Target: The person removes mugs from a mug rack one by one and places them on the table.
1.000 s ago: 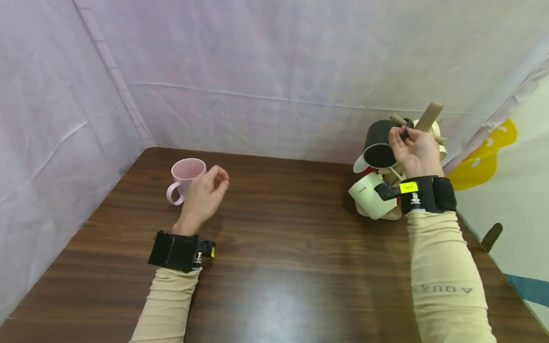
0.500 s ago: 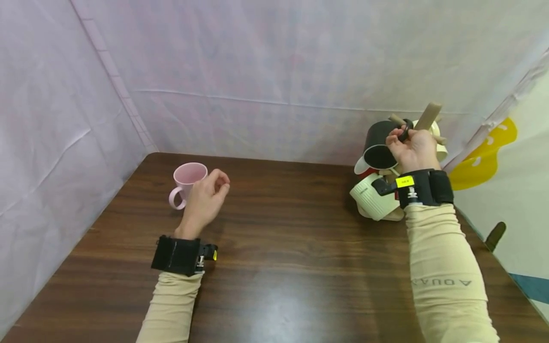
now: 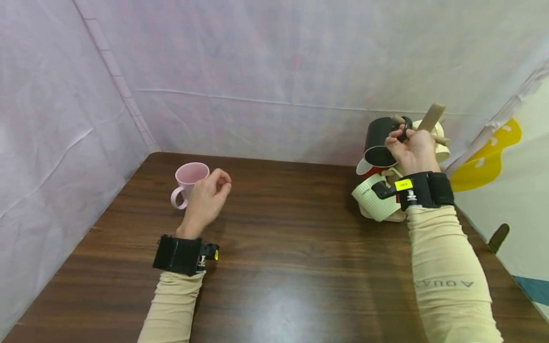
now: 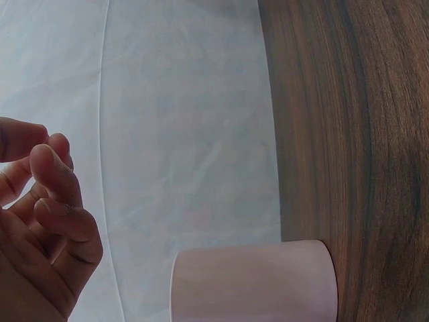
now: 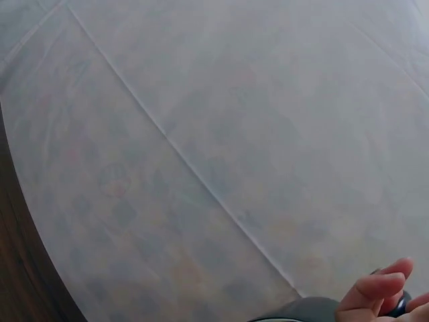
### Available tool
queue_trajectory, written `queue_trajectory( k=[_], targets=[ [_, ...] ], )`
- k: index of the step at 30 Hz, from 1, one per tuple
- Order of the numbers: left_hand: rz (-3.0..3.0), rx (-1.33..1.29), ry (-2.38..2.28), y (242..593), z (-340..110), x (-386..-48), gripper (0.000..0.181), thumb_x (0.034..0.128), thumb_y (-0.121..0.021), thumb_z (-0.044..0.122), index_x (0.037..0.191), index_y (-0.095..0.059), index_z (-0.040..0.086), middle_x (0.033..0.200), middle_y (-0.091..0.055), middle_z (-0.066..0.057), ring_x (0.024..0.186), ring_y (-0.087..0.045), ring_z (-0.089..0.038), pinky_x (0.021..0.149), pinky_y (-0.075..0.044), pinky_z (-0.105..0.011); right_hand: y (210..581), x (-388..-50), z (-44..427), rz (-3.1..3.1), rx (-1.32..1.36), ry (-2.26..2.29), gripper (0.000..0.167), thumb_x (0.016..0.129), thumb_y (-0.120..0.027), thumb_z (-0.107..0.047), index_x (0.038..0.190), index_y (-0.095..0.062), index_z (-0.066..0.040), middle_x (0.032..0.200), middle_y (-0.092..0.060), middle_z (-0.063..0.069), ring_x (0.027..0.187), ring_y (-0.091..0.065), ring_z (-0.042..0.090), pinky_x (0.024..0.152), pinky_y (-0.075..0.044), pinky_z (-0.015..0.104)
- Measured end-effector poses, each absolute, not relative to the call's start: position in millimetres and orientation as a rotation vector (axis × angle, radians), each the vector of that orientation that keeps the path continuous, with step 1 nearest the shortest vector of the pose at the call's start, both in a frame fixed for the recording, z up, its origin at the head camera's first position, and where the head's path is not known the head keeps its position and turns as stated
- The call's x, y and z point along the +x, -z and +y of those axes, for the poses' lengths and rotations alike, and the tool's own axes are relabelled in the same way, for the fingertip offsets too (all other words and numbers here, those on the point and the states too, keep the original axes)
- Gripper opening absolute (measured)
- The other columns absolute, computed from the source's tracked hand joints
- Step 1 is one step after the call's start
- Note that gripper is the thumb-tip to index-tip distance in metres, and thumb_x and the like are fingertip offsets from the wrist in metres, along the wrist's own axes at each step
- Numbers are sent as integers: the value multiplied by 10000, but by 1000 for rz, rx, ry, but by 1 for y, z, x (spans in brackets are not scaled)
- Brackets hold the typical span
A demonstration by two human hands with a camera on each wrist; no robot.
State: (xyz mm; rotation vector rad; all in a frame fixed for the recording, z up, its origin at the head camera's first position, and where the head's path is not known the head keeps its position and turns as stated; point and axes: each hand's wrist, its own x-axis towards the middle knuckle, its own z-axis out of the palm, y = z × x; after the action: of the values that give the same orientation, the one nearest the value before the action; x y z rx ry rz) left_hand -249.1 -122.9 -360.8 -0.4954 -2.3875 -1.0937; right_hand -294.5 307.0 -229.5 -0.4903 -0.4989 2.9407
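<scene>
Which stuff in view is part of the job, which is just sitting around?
In the job, likely:
black mug, handle in the right grip
wooden mug rack beside it
pink mug, upright near the left grip, unheld

Just around:
ribbed mug, tilted low at the rack
cream thing behind the rack, mostly hidden
yellow shape, far right

Right hand (image 3: 413,150): we see it slightly further left, overlapping more of the black mug (image 3: 378,143).
Mug handle (image 3: 408,125): we see more dark loop between thumb and fingers.
Wristband (image 3: 426,189): below the hand, we find it left too, covering more pale mug (image 3: 375,202).
</scene>
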Motion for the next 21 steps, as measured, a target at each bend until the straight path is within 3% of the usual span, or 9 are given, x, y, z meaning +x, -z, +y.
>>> queue_trajectory(
  k=[11,21],
  targets=[
    [-2366,-506,1087,357,-123,-247,34,967,-599,-3,973,-629,-19,818,-657,-143,694,-559,-283,660,-420,-383,234,-295,304,-518,-393,-2923,190,1120,-313,-155,1241,-455,-120,958,-473,73,699,-435,232,589,-334,311],
    [-2377,-498,1094,357,-124,-245,35,964,-598,-2,967,-630,-17,815,-655,-139,696,-561,-278,661,-419,-383,240,-295,309,-540,-266,-3016,190,1119,-303,-155,1146,-446,-33,911,-420,96,677,-376,243,597,-275,315]
  ],
)
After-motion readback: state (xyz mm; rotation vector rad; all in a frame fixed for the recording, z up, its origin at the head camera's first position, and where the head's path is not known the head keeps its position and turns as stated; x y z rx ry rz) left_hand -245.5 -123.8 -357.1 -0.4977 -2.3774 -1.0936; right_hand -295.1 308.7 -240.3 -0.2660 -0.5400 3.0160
